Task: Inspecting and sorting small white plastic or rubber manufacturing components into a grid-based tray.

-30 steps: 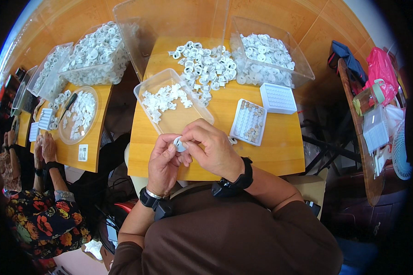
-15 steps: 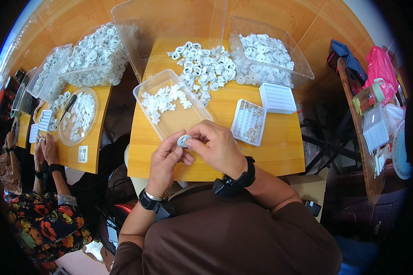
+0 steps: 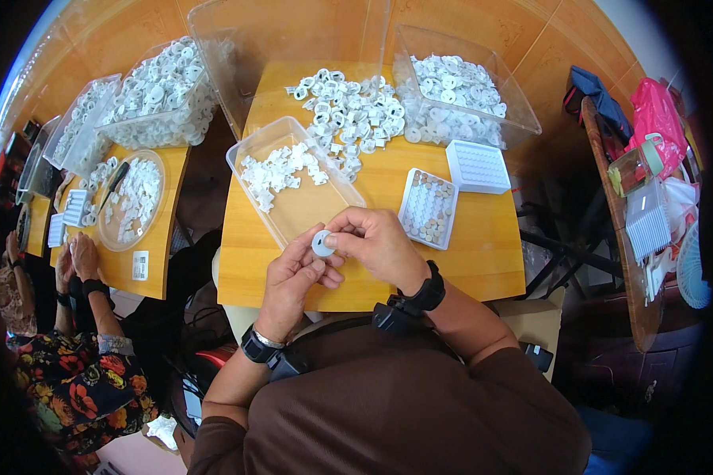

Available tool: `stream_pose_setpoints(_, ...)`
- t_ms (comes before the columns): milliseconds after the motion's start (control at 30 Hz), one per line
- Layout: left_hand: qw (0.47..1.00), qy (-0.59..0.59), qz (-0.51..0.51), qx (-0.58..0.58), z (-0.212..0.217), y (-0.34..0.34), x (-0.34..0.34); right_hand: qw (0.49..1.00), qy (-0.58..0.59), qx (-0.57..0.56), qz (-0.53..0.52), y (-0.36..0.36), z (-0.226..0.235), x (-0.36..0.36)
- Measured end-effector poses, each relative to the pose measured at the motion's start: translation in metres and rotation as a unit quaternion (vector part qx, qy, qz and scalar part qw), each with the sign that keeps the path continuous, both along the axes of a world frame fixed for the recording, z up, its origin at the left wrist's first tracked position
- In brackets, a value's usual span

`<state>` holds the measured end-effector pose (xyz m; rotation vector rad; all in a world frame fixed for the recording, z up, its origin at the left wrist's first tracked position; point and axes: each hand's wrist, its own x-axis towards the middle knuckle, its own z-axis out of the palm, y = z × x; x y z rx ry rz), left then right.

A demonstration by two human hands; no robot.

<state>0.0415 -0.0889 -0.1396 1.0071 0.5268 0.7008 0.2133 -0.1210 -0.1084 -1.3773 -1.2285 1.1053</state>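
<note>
A small round white plastic part (image 3: 322,244) with a dark slot is held up above the front of the wooden table. My left hand (image 3: 291,273) pinches it from the left, other fingers curled below. My right hand (image 3: 380,247) grips its right edge between thumb and fingers. Just beyond my hands is a clear shallow bin (image 3: 317,204) with small white plastic pieces (image 3: 281,172) in it. Right of my right hand lies a white tray (image 3: 428,209) whose slots hold several small round tan pieces.
A loose heap of white parts (image 3: 355,115) lies behind the bin. A clear tub of round white parts (image 3: 461,99) stands back right, near an upturned white tray (image 3: 478,167). At left, a co-worker's hands (image 3: 79,260) work beside a round tray (image 3: 158,198). A brown side table (image 3: 610,229) stands right.
The round part has turned so its flat face shows more toward me. Both hands have shifted very slightly but keep hold of it.
</note>
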Motion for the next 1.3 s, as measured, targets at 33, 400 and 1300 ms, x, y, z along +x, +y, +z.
stream_pose_setpoints(33,1.000,0.000,0.000,0.000,-0.001,0.001,-0.001,1.000,0.014,0.007,0.011,0.000,-0.002,0.001)
stream_pose_setpoints(400,0.991,0.067,-0.005,0.116,0.004,0.001,-0.002,0.948,-0.269,0.163,-0.049,-0.007,0.006,-0.010)
stream_pose_setpoints(1300,0.999,0.041,0.014,0.028,0.001,0.002,-0.002,0.955,-0.250,0.160,-0.005,-0.010,0.007,-0.002)
